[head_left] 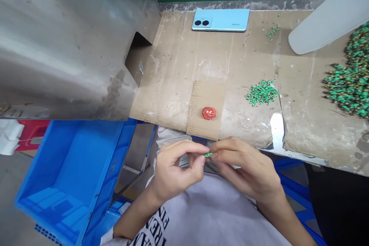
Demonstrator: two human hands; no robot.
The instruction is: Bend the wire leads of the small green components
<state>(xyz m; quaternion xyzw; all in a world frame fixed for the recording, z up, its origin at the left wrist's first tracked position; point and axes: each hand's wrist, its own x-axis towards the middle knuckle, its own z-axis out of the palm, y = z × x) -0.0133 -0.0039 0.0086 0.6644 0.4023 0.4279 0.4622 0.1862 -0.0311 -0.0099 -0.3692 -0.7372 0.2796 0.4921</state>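
Observation:
Between my two hands, just in front of the table's near edge, is a small green piece [208, 155], mostly covered by fingertips. My left hand [181, 165] pinches it with thumb and forefinger from one side. From the other side my right hand [245, 165] closes its fingertips on it, touching the left fingers. A bottle cap-sized red container [209, 113] of glossy red stuff sits on a cardboard piece [201, 130] beyond my hands. Right of it lies a small pile of tiny green parts [262, 93].
A larger heap of green and dark parts [350, 80] lies at the right, near a white cylinder [323, 23]. A light blue phone [221, 20] rests at the back. A metal housing [72, 46] stands left, above a blue crate [77, 153]. Few green bits [272, 32] are scattered behind.

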